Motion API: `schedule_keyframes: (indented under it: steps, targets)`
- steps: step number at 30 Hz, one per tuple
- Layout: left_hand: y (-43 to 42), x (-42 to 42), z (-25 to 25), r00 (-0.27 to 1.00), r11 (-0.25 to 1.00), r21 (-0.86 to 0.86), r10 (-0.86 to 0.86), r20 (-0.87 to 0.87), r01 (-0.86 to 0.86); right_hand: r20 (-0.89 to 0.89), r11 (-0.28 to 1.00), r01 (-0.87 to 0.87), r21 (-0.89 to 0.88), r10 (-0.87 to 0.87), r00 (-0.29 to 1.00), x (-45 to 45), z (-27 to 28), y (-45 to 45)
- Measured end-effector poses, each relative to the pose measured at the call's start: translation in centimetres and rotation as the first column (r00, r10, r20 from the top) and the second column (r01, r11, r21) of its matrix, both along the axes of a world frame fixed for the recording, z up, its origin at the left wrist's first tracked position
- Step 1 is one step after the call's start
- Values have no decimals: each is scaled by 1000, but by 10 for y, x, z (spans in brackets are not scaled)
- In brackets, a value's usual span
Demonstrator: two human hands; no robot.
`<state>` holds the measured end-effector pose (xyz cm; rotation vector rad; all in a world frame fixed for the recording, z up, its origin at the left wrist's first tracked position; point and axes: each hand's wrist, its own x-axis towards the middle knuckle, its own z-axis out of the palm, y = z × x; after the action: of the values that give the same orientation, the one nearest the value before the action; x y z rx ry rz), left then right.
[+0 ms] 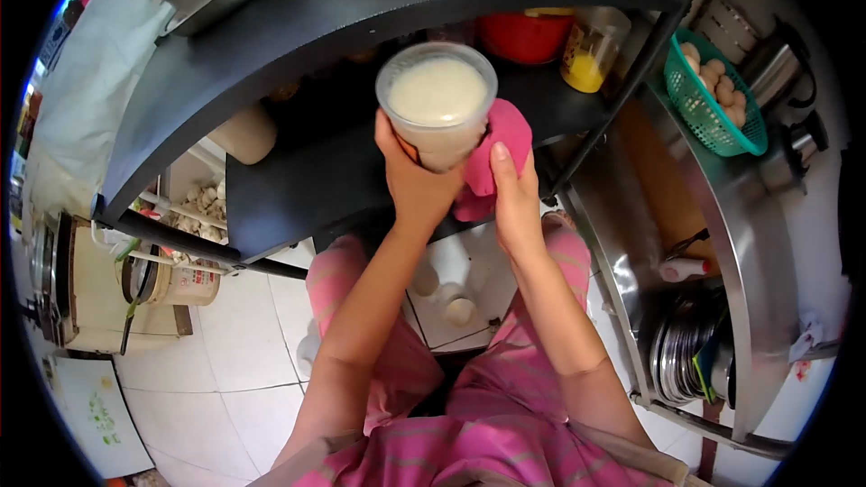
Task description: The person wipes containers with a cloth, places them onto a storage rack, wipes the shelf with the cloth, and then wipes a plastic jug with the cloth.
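Note:
A clear tub [437, 146] filled with a creamy white substance is held up in front of the black shelf. My left hand [417, 182] wraps round its left side and lower part. In my right hand [516, 194] is a folded pink cloth [511, 133], with the thumb pressed on top of it. The cloth lies against the right side of the tub. No lid shows on the tub, and the white surface inside is visible. My right fingers are mostly hidden behind the cloth.
Around me stand a black shelf [298, 182], a red pot [525, 38], a jar with yellow contents [586, 68] and a teal basket [690, 90] of eggs. Steel shelving [753, 307] with stacked metal plates [678, 352] is at right. Garlic [207, 203] and a bucket [191, 285] are at left.

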<state>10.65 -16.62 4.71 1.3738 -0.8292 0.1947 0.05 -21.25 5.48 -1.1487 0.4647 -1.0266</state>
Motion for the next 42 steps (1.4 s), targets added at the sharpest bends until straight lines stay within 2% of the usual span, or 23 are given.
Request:
schedule_keyframes:
  steps: [2, 4, 6, 8, 10, 13, 18, 20, 21, 28, 30, 33, 36, 38, 39, 40, 42]
  targets:
    - [0, 6, 1, 998, 998, 46, 40, -39, -38, -29, 999, -45, -27, 44, 999, 4, -4, 1]
    - [-1, 10, 17, 982, 993, 83, 95, -165, -82, -54, 994, -94, -58, 90, 994, 5, -11, 1]
    - [-6, 26, 12, 986, 998, 51, 51, -159, -44, -98, 980, -196, -45, 191, 977, 7, -17, -3]
    - [-13, 44, 7, 995, 996, 56, 74, -72, -70, -86, 978, -208, 16, 208, 974, 6, -23, -6]
    - [-21, 66, 0, 996, 995, 60, 83, -42, -80, -193, 969, -246, -4, 240, 951, 1, -33, -12]
    - [-26, 88, 1, 955, 904, 309, 286, 77, -296, -221, 976, -212, -41, 198, 955, -12, -42, -17]
    - [-36, 116, 1, 973, 924, 328, 225, -50, -197, -186, 971, -200, 128, 222, 957, -33, -63, -33]
    - [-28, 113, 2, 972, 851, 484, 236, -5, -204, -148, 949, -168, 269, 213, 966, -37, -69, -37]
    - [-28, 108, 6, 952, 782, 575, 304, -14, -242, -142, 958, -145, 248, 184, 973, -36, -71, -39]
    - [-43, 104, 2, 964, 826, 503, 257, 68, -256, -71, 908, -209, 365, 251, 965, -34, -70, -46]
    - [-51, 96, 5, 971, 826, 525, 240, 1, -205, -57, 918, -232, 323, 263, 963, -35, -71, -46]
    - [-63, 92, 3, 974, 797, 567, 220, 49, -208, -56, 916, -209, 343, 241, 969, -36, -64, -44]
    - [-70, 87, -10, 987, 915, 381, 88, 132, -132, -43, 911, -218, 351, 248, 968, -37, -62, -48]
    - [-74, 78, -11, 976, 854, 491, 82, 204, -174, -43, 904, -229, 362, 262, 964, -37, -62, -51]
    - [-74, 71, -6, 980, 833, 529, 72, 187, -162, -75, 917, -193, 350, 233, 970, -37, -64, -52]
    - [-77, 68, -7, 987, 839, 533, 27, 161, -110, -107, 929, -156, 337, 202, 974, -37, -66, -52]
    - [-84, 61, -9, 978, 909, 417, -89, 187, 3, -114, 940, -136, 312, 179, 977, -34, -68, -53]
